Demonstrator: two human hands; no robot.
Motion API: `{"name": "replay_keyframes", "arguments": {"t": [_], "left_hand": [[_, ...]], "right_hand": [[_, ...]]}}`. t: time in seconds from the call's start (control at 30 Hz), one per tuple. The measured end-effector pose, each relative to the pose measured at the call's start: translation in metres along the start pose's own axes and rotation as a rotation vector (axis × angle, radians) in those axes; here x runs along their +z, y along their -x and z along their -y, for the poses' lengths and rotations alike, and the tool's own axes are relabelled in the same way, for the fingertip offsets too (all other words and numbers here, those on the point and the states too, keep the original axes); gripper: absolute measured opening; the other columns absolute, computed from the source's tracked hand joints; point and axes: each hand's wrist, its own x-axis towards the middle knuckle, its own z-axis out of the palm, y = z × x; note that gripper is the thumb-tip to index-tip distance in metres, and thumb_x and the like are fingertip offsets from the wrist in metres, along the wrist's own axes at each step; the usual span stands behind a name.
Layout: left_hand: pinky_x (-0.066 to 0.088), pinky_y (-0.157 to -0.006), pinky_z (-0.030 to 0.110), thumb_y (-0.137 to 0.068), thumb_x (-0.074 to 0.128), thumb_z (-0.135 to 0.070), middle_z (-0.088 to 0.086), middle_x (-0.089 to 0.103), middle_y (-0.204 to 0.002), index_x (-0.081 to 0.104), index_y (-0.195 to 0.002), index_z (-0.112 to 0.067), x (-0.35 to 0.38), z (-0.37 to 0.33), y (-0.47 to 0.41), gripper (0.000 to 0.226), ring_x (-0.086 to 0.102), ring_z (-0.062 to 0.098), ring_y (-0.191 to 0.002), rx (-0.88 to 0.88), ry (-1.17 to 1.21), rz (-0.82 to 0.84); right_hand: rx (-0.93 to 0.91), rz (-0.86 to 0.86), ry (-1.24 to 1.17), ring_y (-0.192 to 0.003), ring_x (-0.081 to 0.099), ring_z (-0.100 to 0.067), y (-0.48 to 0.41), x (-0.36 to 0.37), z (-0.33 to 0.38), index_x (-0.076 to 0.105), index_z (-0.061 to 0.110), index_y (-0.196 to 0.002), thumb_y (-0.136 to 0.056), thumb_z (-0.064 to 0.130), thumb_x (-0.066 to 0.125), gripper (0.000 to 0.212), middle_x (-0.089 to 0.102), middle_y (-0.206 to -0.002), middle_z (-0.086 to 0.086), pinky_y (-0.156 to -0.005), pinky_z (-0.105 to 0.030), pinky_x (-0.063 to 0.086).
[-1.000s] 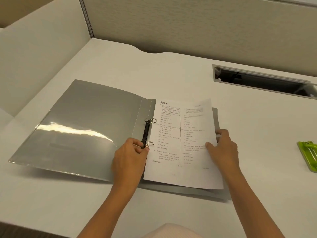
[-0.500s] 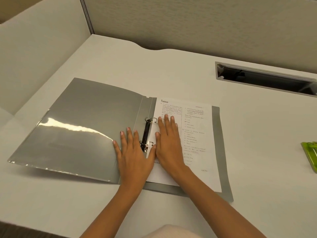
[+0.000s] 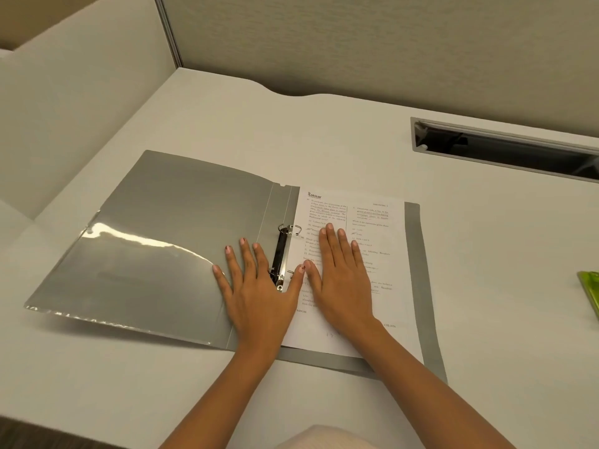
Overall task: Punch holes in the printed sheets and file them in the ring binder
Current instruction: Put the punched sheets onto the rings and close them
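Grey binder [image 3: 168, 241] lies open on the desk [image 3: 486, 254], printed sheet [image 3: 372, 238] on its right half, threaded on the rings [image 3: 285, 251]. Your left hand [image 3: 256, 293] rests flat at 9 o'clock of the rings, gripping nothing; your right hand [image 3: 343, 280] is spread flat on the sheet, gripping nothing. Smooth outward toward 3 o'clock, check both holes are seated, then snap the rings closed. Green punch [image 3: 591, 293] sits far off at 3 o'clock.
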Motion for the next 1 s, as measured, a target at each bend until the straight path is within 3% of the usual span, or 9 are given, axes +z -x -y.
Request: {"name": "replay_keyframes", "arguments": {"t": [0.17, 1.0], "left_hand": [[-0.014, -0.114, 0.046, -0.082, 0.012, -0.076, 0.015, 0.024, -0.156, 0.026, -0.148, -0.005, 0.0001, 0.0014, -0.0022, 0.098, 0.002, 0.031, -0.145, 0.038, -0.007, -0.011], [-0.002, -0.115, 0.05, -0.087, 0.018, -0.067, 0.018, 0.037, -0.15, 0.039, -0.143, -0.003, 0.0086, 0.0009, -0.0021, 0.087, 0.016, 0.032, -0.143, 0.038, -0.043, -0.041]], "right_hand": [[-0.002, 0.003, 0.012, -0.149, -0.008, -0.012, 0.0002, 0.0011, -0.0008, 0.0, 0.018, -0.154, -0.096, 0.056, 0.01, 0.069, -0.004, -0.162, 0.004, -0.121, -0.035, -0.003], [-0.007, -0.012, -0.028, -0.149, -0.006, -0.011, 0.0006, 0.0006, 0.0001, 0.003, 0.019, -0.154, -0.095, 0.056, 0.009, 0.07, -0.002, -0.162, 0.005, -0.123, -0.037, 0.001]]}}
